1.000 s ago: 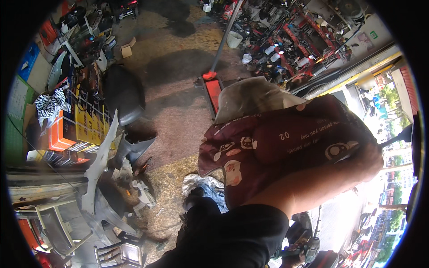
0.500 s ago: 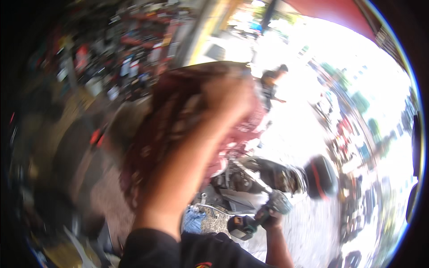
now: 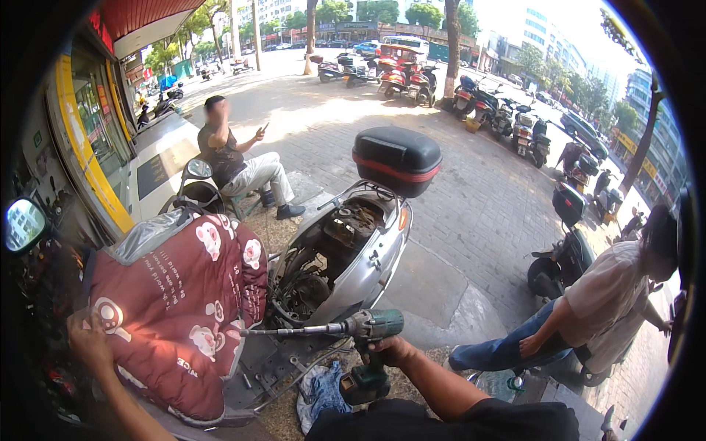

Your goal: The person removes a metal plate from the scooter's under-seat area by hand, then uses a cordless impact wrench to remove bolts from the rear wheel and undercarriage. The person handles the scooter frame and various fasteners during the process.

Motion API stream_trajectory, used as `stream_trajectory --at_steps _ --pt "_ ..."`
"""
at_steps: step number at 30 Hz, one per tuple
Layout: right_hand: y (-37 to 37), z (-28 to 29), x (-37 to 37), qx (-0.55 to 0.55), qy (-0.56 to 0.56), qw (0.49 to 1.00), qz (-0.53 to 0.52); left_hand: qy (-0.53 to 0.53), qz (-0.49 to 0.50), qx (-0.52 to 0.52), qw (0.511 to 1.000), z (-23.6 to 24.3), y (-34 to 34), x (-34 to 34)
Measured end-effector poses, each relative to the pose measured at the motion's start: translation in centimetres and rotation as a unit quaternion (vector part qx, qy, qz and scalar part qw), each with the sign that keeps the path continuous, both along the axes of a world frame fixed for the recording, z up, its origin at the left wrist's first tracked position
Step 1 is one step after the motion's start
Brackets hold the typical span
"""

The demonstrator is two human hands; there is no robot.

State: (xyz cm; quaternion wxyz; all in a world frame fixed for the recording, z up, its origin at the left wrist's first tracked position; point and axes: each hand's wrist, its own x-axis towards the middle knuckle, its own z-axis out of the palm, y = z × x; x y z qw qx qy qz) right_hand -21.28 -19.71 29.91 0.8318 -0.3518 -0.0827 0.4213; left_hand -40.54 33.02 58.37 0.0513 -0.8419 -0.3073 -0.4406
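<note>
A maroon quilted scooter cover (image 3: 165, 298) with white bear prints drapes over the front of a silver scooter (image 3: 379, 253). At its left edge, my left hand (image 3: 92, 342) is closed on the fabric. My right hand (image 3: 393, 351) grips a dark green cordless drill (image 3: 379, 323) by its handle. The drill's long metal bit points left, with its tip close to the cover's right edge. Behind the cover, the scooter's seat area is exposed, showing its inner parts. A black top box (image 3: 397, 158) with a red band is mounted at its rear.
A blue cloth (image 3: 323, 397) lies below the drill. Loose metal parts rest on the scooter's footboard (image 3: 268, 375). One person (image 3: 234, 158) sits beyond the scooter with a phone; another (image 3: 588, 309) sits at the right. Parked scooters (image 3: 401, 77) line the paving.
My left hand has come down leftward from a raised position, bringing the cover lower over the scooter's front. The drill stays in my right hand. The view has turned.
</note>
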Motion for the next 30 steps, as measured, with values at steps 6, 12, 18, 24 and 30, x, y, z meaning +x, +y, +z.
stream_trajectory --at_steps 6,12,18,24,30 --pt "-6.0 -2.5 -0.2 0.023 0.046 0.998 -0.034 0.013 0.01 -0.059 0.998 0.0 1.7 -0.6" --pt "-11.3 -3.3 -0.8 0.017 0.049 0.996 -0.073 0.022 0.022 -0.082 0.996 -0.1 2.9 -0.6" --pt "-15.0 -3.5 -2.6 0.005 0.086 0.989 -0.124 -0.008 0.031 -0.17 0.985 -0.2 3.4 -0.6" --pt "-16.0 -2.8 -5.5 0.022 0.073 0.983 -0.168 0.045 0.06 -0.038 0.996 -0.1 4.0 -0.3" --pt "-14.7 -1.9 -9.5 -0.018 0.073 0.967 -0.242 0.026 0.078 0.17 0.982 0.8 -1.1 -0.2"
